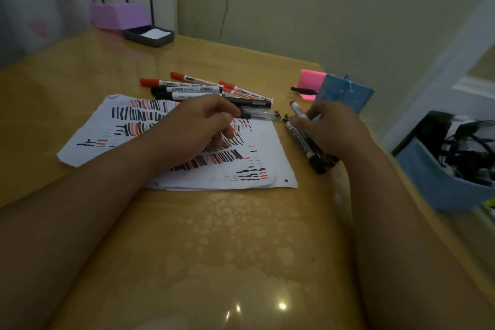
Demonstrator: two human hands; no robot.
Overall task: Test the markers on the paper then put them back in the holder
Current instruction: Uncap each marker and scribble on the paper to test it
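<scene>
— Two hands over the wooden table (214,249); what lies nearest?
— The sheet of paper (267,169), covered in red and black strokes. It is under the left hand (195,126) and just left of the right hand (329,128).
— What do they hold?
— The left hand's fingers curl round a clear pen (261,114) with a black grip, its tip pointing at the right hand. The right hand pinches a white-barrelled marker (296,110) with a black end, tilted upward from its fingertips.
— Other markers?
— A bunch of black markers (308,147) lies on the table beneath the right hand, beside the paper's edge. Beyond the left hand's knuckles sits a loose pile of red and black markers (192,86), at the paper's far edge.
— Farther still?
— Past the right hand stands a light-blue container (345,94), with pink sticky notes (310,79) just left of it. Far beyond the left hand are a purple box (117,16) and a dark tray (148,35).
</scene>
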